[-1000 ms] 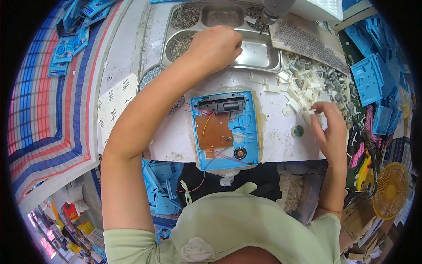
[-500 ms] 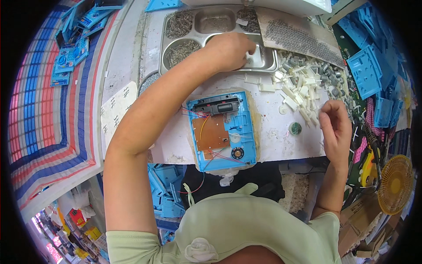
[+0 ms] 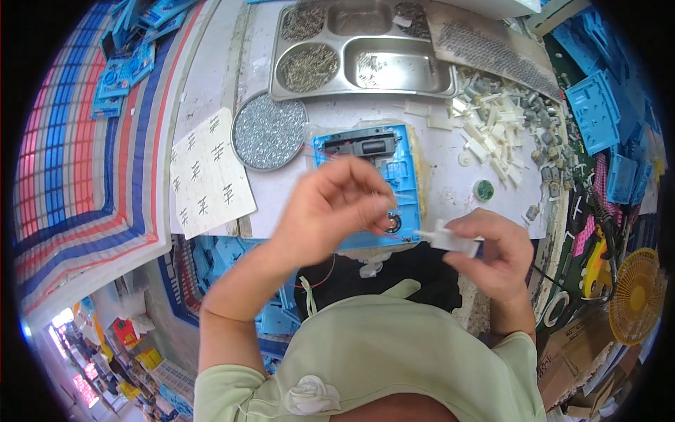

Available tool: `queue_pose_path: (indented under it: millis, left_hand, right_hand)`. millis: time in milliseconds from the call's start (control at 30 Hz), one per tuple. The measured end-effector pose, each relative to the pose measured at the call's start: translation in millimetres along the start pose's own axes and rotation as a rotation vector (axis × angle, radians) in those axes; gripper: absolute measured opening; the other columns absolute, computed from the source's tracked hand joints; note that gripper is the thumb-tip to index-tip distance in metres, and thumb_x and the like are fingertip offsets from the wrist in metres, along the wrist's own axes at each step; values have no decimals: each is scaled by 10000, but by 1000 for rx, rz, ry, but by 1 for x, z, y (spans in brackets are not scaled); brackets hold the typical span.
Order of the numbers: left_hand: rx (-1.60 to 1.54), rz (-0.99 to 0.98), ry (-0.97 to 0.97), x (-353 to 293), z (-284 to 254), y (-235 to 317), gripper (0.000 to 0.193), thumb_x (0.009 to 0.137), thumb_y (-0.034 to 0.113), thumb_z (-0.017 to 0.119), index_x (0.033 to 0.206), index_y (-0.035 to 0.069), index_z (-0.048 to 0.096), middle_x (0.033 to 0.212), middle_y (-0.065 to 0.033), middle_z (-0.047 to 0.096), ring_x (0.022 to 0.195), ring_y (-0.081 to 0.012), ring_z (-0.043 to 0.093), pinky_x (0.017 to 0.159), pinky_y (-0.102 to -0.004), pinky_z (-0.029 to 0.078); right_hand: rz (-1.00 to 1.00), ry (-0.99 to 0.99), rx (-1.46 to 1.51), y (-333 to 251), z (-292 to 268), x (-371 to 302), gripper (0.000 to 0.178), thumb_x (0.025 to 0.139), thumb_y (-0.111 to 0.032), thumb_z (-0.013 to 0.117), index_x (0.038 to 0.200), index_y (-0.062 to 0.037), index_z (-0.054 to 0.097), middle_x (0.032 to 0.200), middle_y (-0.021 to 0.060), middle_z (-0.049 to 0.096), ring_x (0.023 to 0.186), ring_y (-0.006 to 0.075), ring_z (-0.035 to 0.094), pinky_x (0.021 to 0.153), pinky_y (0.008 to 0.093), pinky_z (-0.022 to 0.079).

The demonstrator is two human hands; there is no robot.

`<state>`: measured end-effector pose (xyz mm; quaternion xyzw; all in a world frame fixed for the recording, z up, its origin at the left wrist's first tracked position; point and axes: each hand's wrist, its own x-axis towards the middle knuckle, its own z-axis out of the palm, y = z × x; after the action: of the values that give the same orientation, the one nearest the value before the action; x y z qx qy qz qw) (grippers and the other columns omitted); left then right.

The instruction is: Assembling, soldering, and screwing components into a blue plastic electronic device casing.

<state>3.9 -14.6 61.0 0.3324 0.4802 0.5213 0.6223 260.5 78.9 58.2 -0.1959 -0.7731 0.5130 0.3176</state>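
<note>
Over the blue plastic casing (image 3: 409, 186), my left hand (image 3: 316, 218) is closed, thumb and fingertips pinched together. What they hold, if anything, is too small and blurred to tell. My right hand (image 3: 498, 254) grips a white plastic part (image 3: 450, 240) by the casing's near right corner, its thin end pointing left toward my left hand. The casing lies face down on the table, its inside showing. A black module (image 3: 365, 144) sits along its far end, and my left hand hides much of its middle. Red wires run out at its near side.
Beyond the casing stands a metal compartment tray (image 3: 355, 96) of small metal pieces. A round dish (image 3: 271, 130) of small shiny bits is at left, beside a paper (image 3: 242, 200) with handwriting. Loose white plastic parts (image 3: 485, 137) and a green-topped round thing (image 3: 484, 189) lie at right.
My left hand has come back from the metal tray to above the casing. My right hand has moved left and nearer, and a white plastic part now shows in it.
</note>
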Motion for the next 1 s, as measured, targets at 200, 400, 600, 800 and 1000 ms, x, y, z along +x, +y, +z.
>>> queue_pose_path:
  millis: [200,400,600,800,1000]
  left_hand:
    - [-597,-182,98,-33,17,-53,124,988,115,663,1032,44,572,1067,-142,661,819,-157,698,734,-293,614]
    - [-633,-183,85,-36,15,-61,115,997,119,650,1019,47,564,1077,-144,645,831,-156,698,743,-297,609]
    - [-150,-94,25,-32,21,-53,110,988,98,669,1040,24,607,1030,-74,676,838,-144,693,733,-293,580]
    - [1267,603,-57,28,4,-24,185,809,65,777,957,58,666,839,-57,644,757,-230,676,649,-367,546]
    - [1634,420,-401,59,18,-14,243,698,115,802,876,46,651,835,-102,671,775,-297,709,648,-400,568]
  right_hand:
    - [-192,-67,-138,9,29,7,385,701,-37,871,1047,-36,703,883,105,725,683,249,675,576,321,520]
    - [-219,-47,-203,9,29,0,404,697,-33,870,1065,-47,703,881,97,721,670,236,663,558,319,507]
    - [-217,-39,-264,16,32,-9,402,735,-22,844,1104,-25,685,911,109,719,692,246,677,584,313,518]
    - [434,295,578,35,17,-40,364,942,-80,691,1267,42,579,1047,201,729,798,205,710,707,292,564]
    - [358,279,499,38,-2,-40,332,972,-42,627,1284,49,558,1127,211,716,892,202,716,789,290,567]
